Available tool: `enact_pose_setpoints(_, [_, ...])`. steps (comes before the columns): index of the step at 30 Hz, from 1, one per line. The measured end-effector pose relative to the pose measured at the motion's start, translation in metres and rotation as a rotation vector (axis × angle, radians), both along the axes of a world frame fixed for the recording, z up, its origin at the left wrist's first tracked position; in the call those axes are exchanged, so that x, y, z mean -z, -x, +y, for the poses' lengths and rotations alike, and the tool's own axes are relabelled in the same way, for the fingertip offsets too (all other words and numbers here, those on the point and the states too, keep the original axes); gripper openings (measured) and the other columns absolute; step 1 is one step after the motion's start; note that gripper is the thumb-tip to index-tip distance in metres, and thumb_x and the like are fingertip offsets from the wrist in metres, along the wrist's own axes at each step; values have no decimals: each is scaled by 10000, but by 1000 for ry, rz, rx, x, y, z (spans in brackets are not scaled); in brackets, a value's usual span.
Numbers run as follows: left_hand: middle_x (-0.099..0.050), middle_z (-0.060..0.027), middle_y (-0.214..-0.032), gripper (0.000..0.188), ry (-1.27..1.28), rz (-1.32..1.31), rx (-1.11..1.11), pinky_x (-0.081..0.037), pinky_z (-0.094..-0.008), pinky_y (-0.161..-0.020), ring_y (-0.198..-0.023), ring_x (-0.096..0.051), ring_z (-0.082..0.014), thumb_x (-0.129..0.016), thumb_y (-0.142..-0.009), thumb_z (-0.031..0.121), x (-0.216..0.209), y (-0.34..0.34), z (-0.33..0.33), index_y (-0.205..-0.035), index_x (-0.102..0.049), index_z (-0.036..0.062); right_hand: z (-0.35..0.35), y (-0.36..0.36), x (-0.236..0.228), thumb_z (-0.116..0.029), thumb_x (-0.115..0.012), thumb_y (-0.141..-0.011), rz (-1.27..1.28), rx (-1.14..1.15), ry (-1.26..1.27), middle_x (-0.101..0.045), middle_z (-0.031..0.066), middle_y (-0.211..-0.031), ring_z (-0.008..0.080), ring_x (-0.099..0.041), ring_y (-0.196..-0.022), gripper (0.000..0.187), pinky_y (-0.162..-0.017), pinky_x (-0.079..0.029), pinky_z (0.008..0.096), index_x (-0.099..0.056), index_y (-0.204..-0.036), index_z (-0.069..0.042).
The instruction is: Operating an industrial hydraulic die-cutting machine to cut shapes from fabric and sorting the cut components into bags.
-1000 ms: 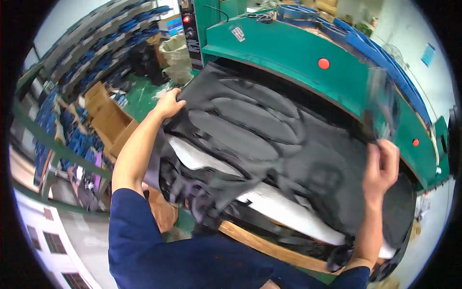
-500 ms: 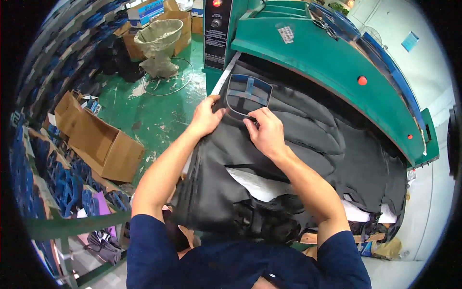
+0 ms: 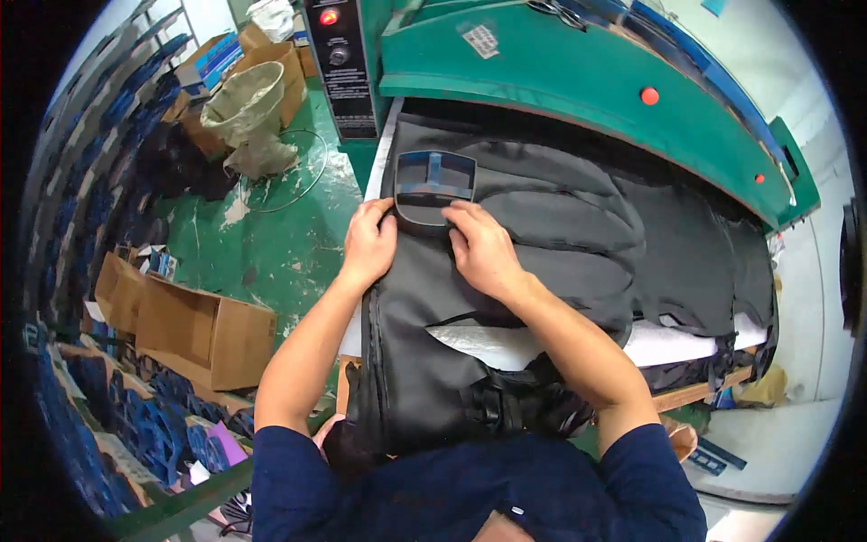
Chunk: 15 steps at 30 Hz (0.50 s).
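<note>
A cutting die (image 3: 435,172), a dark rounded frame with blue cross braces, stands on a black leather-like sheet (image 3: 560,271) near the sheet's left edge. My right hand (image 3: 485,253) has its bent fingers and thumb on the die's near right corner. Beside the die's near left corner is my left hand (image 3: 368,244), its fingertips by the die's wall and the sheet's edge, thumb apart from the fingers. Whether those fingertips touch the die I cannot tell. White material (image 3: 492,348) shows through a gap in the black sheet.
Beyond the sheet, a green press machine (image 3: 542,68) with red buttons spans the far side; its control panel (image 3: 348,81) stands at the left. An open cardboard box (image 3: 203,330) and a bagged bin (image 3: 244,104) are on the green floor. Stacked blue dies (image 3: 99,181) line the left.
The view has shifted, so the die shows farther left and squarer to it. Both hands stay beside the die, the right one still gripping its near edge.
</note>
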<state>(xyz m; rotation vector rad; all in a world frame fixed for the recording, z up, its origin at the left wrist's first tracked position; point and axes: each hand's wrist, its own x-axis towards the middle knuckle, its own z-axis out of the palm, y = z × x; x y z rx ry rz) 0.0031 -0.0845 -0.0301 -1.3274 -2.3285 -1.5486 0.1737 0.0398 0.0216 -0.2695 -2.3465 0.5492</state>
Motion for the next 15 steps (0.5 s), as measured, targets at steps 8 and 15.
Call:
enact_pose_setpoints(8, [-654,-216,-981,431,306,-281,-187,-470,-402,-858,-947,-623,-344,-569,-857,393,-46,-3,21,-923,-681,-19,60,-90,-37,-37,-597,-880,60,259,583,-634,73,-1025,106,-567,-812,341,-731,-486,245,-589,-1221,-31])
enact_pose_setpoints(15, [-623,-203,-902,300,387,-54,-299,-465,-485,-799,-877,-608,-395,-546,-809,297,-49,-15,29,-822,-602,3,68,-180,-33,-48,-622,-886,74,408,605,-612,4,-875,69,-537,-791,322,-727,-461,227,-601,-1206,-19])
